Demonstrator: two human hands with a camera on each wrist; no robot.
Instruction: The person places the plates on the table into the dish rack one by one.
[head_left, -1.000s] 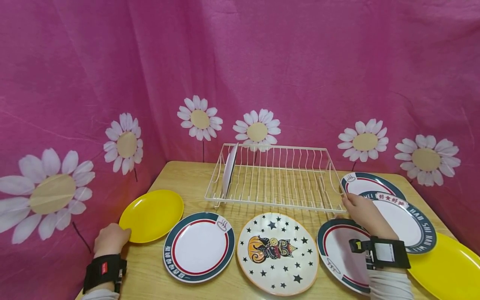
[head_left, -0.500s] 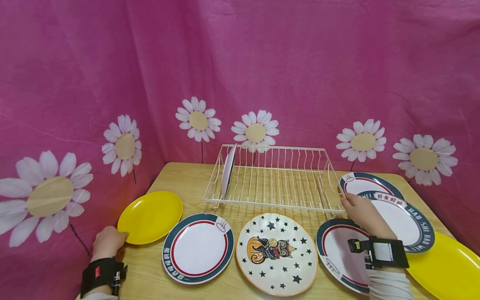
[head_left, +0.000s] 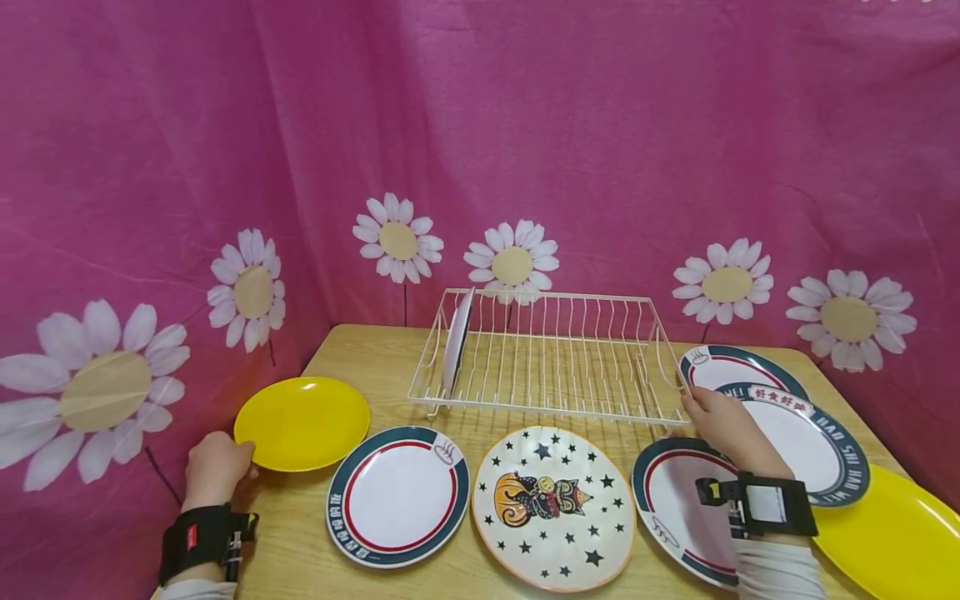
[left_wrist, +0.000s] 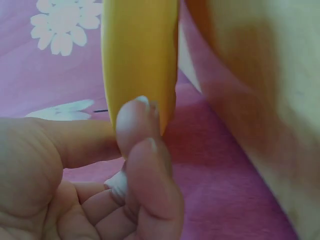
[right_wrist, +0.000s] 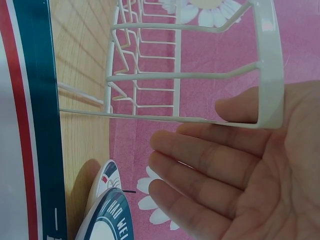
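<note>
At the left side, my left hand pinches the near rim of a yellow plate between thumb and fingers. In the left wrist view the yellow plate appears nearly edge-on, apart from the wooden table. My right hand holds the right front corner of a white wire dish rack. In the right wrist view the thumb and forefinger lie on either side of the rack's corner wire, the other fingers extended. One plate stands upright in the rack's left end.
On the table before the rack lie a green-rimmed plate, a star-patterned cat plate and another green-rimmed plate. More green-rimmed plates and a yellow plate overlap at the right. Pink curtain surrounds the table.
The yellow plate in my left hand has tilted and its near rim has risen a little; the left wrist has turned slightly. My right hand stays at the rack's corner.
</note>
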